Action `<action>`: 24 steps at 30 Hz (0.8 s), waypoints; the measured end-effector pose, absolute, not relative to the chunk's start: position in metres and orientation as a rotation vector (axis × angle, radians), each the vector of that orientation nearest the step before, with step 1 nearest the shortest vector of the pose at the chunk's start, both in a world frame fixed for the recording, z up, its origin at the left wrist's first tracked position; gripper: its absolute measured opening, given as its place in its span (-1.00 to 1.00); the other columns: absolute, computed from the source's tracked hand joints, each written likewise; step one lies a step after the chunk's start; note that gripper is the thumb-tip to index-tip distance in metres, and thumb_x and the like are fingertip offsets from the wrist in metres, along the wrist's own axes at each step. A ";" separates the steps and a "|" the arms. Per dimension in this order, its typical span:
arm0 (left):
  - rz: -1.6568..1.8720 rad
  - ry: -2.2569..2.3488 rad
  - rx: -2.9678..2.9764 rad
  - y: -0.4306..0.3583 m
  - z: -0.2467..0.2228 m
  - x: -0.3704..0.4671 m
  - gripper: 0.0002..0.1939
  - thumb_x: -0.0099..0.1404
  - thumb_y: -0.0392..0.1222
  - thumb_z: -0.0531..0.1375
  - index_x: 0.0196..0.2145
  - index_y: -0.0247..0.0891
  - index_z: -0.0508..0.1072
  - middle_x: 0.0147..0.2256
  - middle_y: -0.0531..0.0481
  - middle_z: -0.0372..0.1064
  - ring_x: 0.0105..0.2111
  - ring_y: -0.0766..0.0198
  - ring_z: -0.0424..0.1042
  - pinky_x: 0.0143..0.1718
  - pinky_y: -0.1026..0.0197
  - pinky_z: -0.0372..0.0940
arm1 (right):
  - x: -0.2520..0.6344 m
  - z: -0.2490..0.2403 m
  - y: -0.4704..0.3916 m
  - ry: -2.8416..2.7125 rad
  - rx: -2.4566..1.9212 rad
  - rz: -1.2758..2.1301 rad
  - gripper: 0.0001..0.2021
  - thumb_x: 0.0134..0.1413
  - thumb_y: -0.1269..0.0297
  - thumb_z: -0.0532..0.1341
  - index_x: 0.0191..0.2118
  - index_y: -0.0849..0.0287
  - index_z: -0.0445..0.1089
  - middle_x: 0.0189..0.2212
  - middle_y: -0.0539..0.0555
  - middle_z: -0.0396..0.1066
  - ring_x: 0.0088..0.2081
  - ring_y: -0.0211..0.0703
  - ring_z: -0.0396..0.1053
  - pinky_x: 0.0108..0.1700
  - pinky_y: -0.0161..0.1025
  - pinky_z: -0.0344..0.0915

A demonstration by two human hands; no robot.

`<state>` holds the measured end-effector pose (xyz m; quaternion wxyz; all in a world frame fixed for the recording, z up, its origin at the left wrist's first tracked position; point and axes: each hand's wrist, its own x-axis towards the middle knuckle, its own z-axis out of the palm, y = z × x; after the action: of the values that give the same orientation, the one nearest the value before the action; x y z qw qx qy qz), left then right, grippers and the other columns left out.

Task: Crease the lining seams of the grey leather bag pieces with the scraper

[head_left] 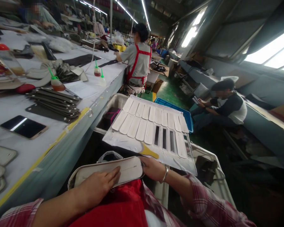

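A long, rounded, off-white piece (130, 168) with a slit near its right end lies across my lap, on top of a pale bag-like item with a dark edge. My left hand (97, 186) rests on it with fingers stretched out flat over its surface. At the piece's right end my right hand (153, 168) is closed on the edge, its fingertips partly hidden behind it. Just beyond, a white board (130, 144) carries two rows of similar off-white strips, with several dark slots in the front row. A yellow flat tool (149, 151) lies on the board's near edge.
On the left table (85, 91) are a phone (24, 126), stacked dark pieces (54, 102), pale pieces (4, 154) and green-tipped bottles (56, 82). White crates (217, 154) and a blue crate (188, 115) surround the board. One person (139, 60) stands ahead; another (234, 107) sits right.
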<state>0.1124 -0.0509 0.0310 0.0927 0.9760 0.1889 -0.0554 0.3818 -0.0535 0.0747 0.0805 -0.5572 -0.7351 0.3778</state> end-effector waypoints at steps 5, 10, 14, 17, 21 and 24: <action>-0.199 0.562 2.874 -0.043 0.024 0.109 -0.31 0.05 -0.43 0.01 0.18 -0.28 0.09 0.23 -0.24 -0.11 -0.48 0.25 0.41 -0.42 0.17 0.32 | 0.381 0.082 -0.054 -2.053 -1.630 1.239 -0.59 -0.13 0.53 0.01 -0.13 0.14 0.37 -0.32 0.02 0.43 -0.31 -0.20 0.35 -0.25 -0.34 0.24; -0.291 0.535 2.870 -0.035 0.022 0.108 -0.29 0.06 -0.45 -0.02 0.20 -0.20 0.03 0.24 -0.16 -0.17 -0.54 0.28 0.43 -0.60 0.24 0.25 | 0.383 0.081 -0.046 -1.786 -1.631 1.520 -0.54 -0.20 0.54 0.00 -0.11 0.13 0.37 -0.60 -0.09 0.34 -0.59 -0.33 0.27 -0.51 -0.41 0.19; -0.227 0.508 2.780 -0.031 0.026 0.106 -0.30 0.10 -0.43 -0.02 0.21 -0.13 0.00 0.25 -0.12 -0.17 -0.51 0.29 0.44 -0.57 0.25 0.27 | 0.384 0.074 -0.046 -1.498 -1.693 1.814 -0.46 -0.21 0.53 -0.03 -0.02 0.12 0.30 -0.81 -0.20 0.10 -0.82 -0.36 0.05 -0.76 -0.44 0.00; -0.233 0.486 2.768 -0.031 0.029 0.104 -0.31 0.12 -0.45 -0.05 0.20 -0.08 0.01 0.25 -0.09 -0.17 -0.53 0.32 0.43 -0.60 0.27 0.25 | 0.382 0.073 -0.051 -1.524 -1.665 1.691 -0.48 -0.21 0.53 -0.01 -0.04 0.10 0.32 -0.66 -0.14 0.27 -0.79 -0.41 0.11 -0.76 -0.46 0.01; -0.223 0.469 2.745 -0.030 0.028 0.102 -0.31 0.16 -0.42 -0.04 0.22 -0.04 -0.05 0.26 -0.05 -0.25 -0.48 0.31 0.44 -0.55 0.27 0.29 | 0.388 0.070 -0.049 -1.533 -1.607 1.717 -0.50 -0.19 0.50 0.06 -0.02 0.12 0.31 -0.63 -0.11 0.31 -0.77 -0.42 0.14 -0.75 -0.49 0.03; -0.194 0.459 2.689 -0.028 0.023 0.101 -0.40 0.26 -0.32 -0.04 0.22 -0.01 -0.06 0.26 -0.05 -0.24 -0.47 0.31 0.44 -0.51 0.27 0.31 | 0.407 0.048 -0.046 -1.219 -1.389 2.070 -0.44 -0.11 0.34 0.13 0.11 0.18 0.14 -0.75 -0.15 0.21 -0.80 -0.36 0.13 -0.75 -0.45 0.07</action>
<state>0.1011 -0.0280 0.0227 0.2021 0.9630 0.1643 -0.0696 0.4066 -0.0456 0.0484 0.1823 -0.4923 -0.4320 0.7333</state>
